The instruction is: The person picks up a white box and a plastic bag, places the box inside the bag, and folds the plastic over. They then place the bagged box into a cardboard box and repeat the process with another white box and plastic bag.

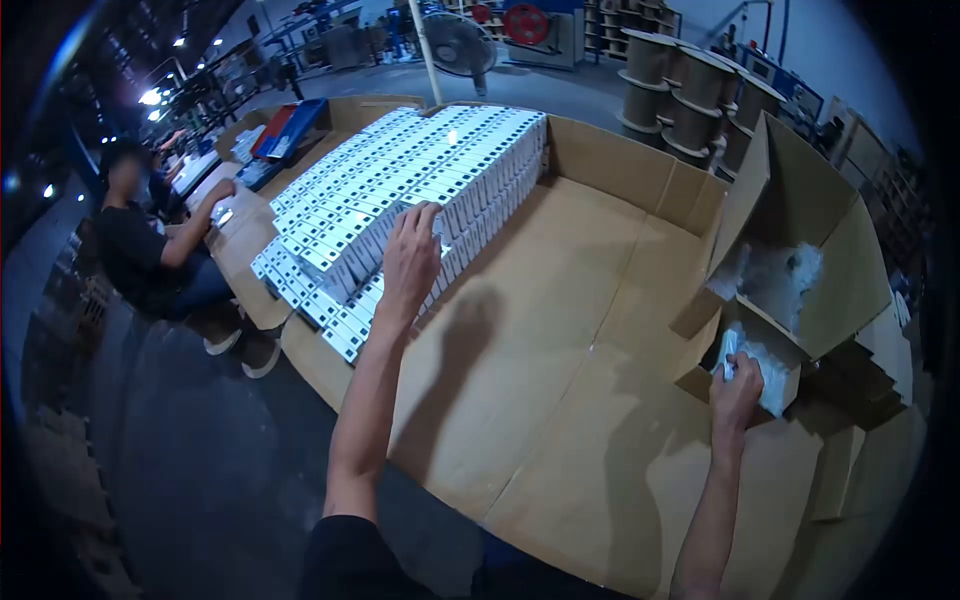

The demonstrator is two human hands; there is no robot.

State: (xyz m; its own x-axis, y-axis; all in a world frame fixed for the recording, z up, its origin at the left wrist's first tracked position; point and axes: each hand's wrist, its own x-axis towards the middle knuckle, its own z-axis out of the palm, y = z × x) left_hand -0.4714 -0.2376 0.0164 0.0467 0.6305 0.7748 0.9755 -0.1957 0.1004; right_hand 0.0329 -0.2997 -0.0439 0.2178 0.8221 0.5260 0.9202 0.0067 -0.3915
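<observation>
My left hand rests on the near edge of a large stack of small white boxes laid in rows on a cardboard-covered table. Its fingers curl over one box at the stack's corner. My right hand reaches into an open cardboard carton at the right and grips a clear plastic bag inside its lower compartment. More crumpled plastic bags fill the carton's upper part.
Another person sits at the left end of the table, working with a hand on a small item. Blue trays lie at the far left. Cardboard spools and a fan stand behind.
</observation>
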